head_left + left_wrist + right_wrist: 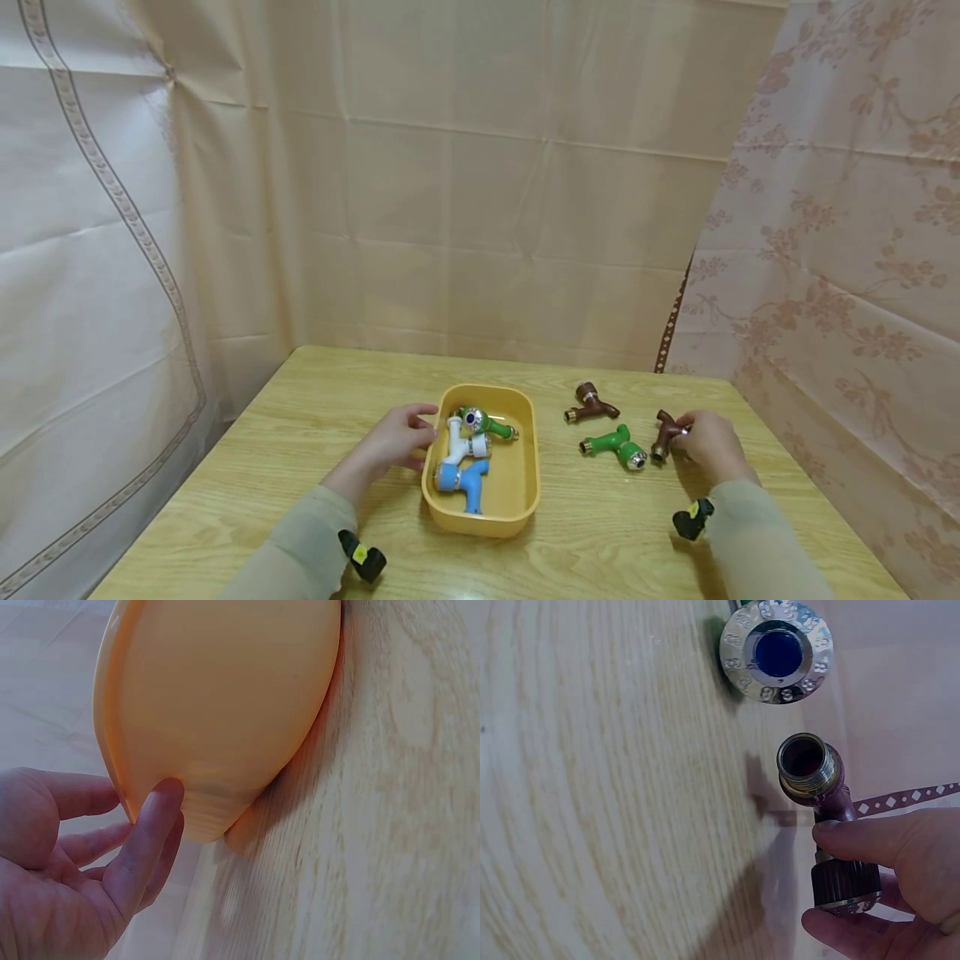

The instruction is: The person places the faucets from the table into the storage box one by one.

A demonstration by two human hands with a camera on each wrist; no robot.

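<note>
"Which tap is in hand?"

"The nearer brown tap (pixel 664 433). The right hand (pixel 712 446) grasps it, thumb and fingers about its ridged knob (pixel 845 883)."

"How does it lie against that hand?"

"Out at the fingertips, left of the palm in the head view. Its threaded mouth (pixel 808 759) pokes out bare beyond the thumb (whether the tap touches the wooden table (pixel 352 379), I can't tell)."

"Anything close by?"

"A loose green tap (pixel 613 447) is just to its left, and the farther brown tap (pixel 592 408) lies behind that one."

"What about the left hand (pixel 397 437)?"

"It's well apart from all those, at the left side of the yellow bin (pixel 480 525). Its fingers are spread and loosely bent, and one overlaps the outer wall in the left wrist view. How firmly they touch, I can't say."

"And inside the bin?"

"Three taps towards the left: a second green tap (pixel 495 427) at the far end, a white tap (pixel 454 448) in the middle, a blue tap (pixel 471 481) nearest"
</note>
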